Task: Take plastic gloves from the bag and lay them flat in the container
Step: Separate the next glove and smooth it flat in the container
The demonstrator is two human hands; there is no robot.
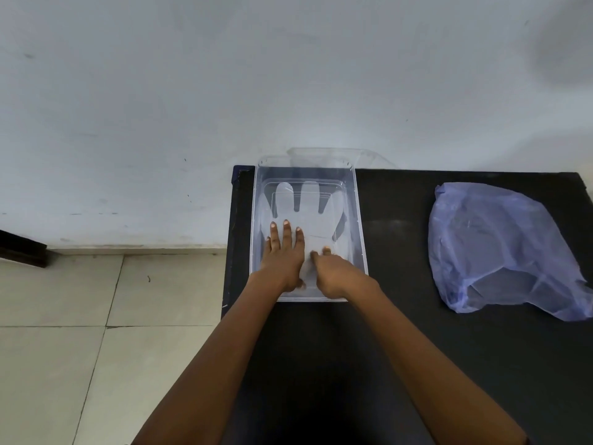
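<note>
A clear plastic container (359, 226) stands on the left part of a black table (394, 316). Inside it a translucent plastic glove (309, 203) lies flat, its fingers pointing to the far end. My left hand (284, 255) rests palm down on the glove's left side, fingers spread and straight. My right hand (333, 271) is beside it on the glove's cuff, fingers curled and fingertips pressing on the plastic. A crumpled blue plastic bag (500, 248) lies on the table's right side, away from both hands.
A clear lid (324, 157) leans behind the container against the white wall (224, 91). The table's left edge runs just beside the container, with tiled floor (96, 316) below. Bare black tabletop separates the container and the bag.
</note>
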